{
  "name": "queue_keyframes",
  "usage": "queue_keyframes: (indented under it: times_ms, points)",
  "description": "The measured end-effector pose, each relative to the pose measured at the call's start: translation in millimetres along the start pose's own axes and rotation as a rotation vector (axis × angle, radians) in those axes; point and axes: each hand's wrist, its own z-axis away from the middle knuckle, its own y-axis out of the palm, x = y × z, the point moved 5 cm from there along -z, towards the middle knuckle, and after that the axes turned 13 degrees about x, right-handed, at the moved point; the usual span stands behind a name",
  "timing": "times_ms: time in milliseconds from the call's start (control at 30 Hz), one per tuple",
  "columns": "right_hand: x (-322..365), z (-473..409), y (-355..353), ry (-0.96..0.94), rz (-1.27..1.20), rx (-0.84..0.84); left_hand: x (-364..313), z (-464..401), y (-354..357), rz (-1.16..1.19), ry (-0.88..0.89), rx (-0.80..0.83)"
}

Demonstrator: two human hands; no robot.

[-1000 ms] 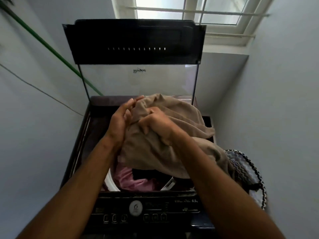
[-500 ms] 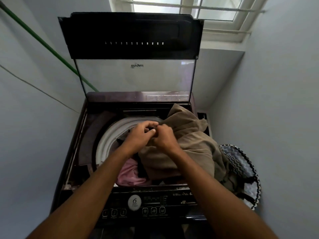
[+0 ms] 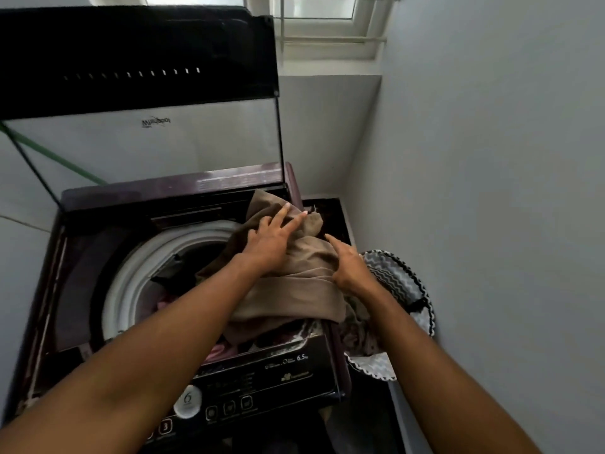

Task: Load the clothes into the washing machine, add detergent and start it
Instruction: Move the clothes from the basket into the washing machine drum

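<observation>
At the centre of the head view stands a top-loading washing machine (image 3: 203,309) with its lid (image 3: 137,60) raised upright at 12 o'clock. A tan garment (image 3: 304,283) lies heaped over the drum opening's edge toward 3 o'clock, part of it on the machine's top deck and part trailing toward a patterned laundry basket (image 3: 402,283) just beside the machine at 4 o'clock. The left hand (image 3: 271,240) lies flat on the garment with fingers extended, pressing rather than gripping. The right hand (image 3: 350,263) rests on the garment's 3 o'clock side with fingers relaxed; it grasps nothing that can be seen. Pink and dark clothes (image 3: 222,348) already sit inside the white drum rim (image 3: 131,283).

Assessment: loading is under way and the tan garment is not yet inside the drum. Risks noted:
- Fabric left across the rim could be caught when the lid closes.
- The portion hanging toward the basket could pull the rest off the deck, since neither hand holds it.
- Pushing it down bunched may leave the load lopsided.

No detergent is visible; the control panel (image 3: 229,407) at 6 o'clock is untouched.
</observation>
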Motion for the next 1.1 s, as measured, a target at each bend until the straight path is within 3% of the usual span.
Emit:
queue_keyframes:
  times_ms: [167,367,433,533,600,800,900,1100]
  points:
    - [-34,-13,15,-0.027,0.012,0.103,-4,2,11,0.078,-0.059,-0.115]
    - [-61,-32,36,0.132,0.216,0.285,20,11,31,0.236,-0.233,-0.065]
    - [-61,-31,36,0.099,0.173,0.226,26,12,37,0.270,-0.297,0.005]
    - [-50,-19,23,-0.048,0.049,0.011,38,16,43,0.341,-0.376,0.159]
    - [-44,-8,13,-0.014,-0.031,-0.080,51,20,43,0.381,-0.430,0.209]
    - [26,28,-30,-0.122,0.013,-0.297,85,50,44,0.403,-0.599,0.288]
    - [82,39,-42,-0.223,0.025,-0.314,99,61,39,0.405,-0.561,0.322]
    - [181,51,-36,-0.409,-0.050,-0.250,120,94,13,0.621,-0.267,0.294]
